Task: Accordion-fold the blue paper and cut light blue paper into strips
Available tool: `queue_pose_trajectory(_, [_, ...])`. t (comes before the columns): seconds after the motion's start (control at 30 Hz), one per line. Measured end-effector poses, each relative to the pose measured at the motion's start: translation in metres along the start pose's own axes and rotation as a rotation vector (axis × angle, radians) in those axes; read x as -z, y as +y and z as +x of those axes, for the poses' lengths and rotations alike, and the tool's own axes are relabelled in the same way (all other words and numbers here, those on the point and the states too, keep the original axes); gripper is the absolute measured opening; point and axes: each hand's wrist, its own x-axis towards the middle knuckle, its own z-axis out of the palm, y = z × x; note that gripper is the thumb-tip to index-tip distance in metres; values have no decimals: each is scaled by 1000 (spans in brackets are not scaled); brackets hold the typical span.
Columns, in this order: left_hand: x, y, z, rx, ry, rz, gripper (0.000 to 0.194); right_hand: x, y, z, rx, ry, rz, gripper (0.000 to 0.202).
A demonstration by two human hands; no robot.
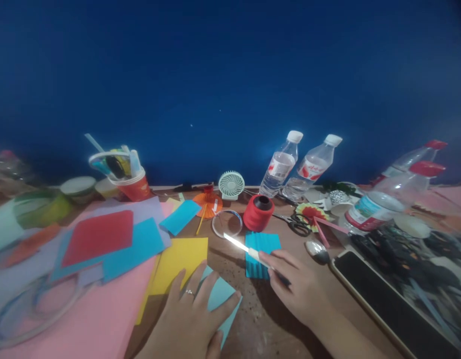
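Observation:
My left hand lies with fingers spread over a light blue paper, which rests partly on the yellow paper. A ring is on one finger. My right hand is closed round the handle of a knife with a shiny blade pointing to the upper left. Beneath the knife lies a folded teal paper. Just beyond it stands a red thread spool, with a clear ring to its left.
Red paper and pink paper spread at the left. A cup of pens, small fan and water bottles stand at the back. Scissors, a spoon and a phone lie at the right.

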Motion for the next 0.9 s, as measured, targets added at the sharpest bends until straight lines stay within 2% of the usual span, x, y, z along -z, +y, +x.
queue_pose_trajectory(0.13, [0,-3,2,5,64,-29,64,1,0,1,-54,-5,82,27])
queue_pose_trajectory(0.3, [-1,-9,1,13,80,-28,60,1,-1,7,-96,-49,166,33])
queue_pose_trajectory(0.43, [-5,-9,1,117,165,39,54,3,0,4,-63,-100,184,32])
queue_pose_trajectory(0.53, [-4,-7,2,191,188,97,45,6,-1,-1,3,-169,95,33])
queue_pose_trajectory(0.7, [1,-6,2,271,200,158,46,7,-8,-6,145,-190,4,35])
queue_pose_trajectory(0.9, [0,-7,3,285,169,206,50,6,-10,-9,140,-241,-48,38])
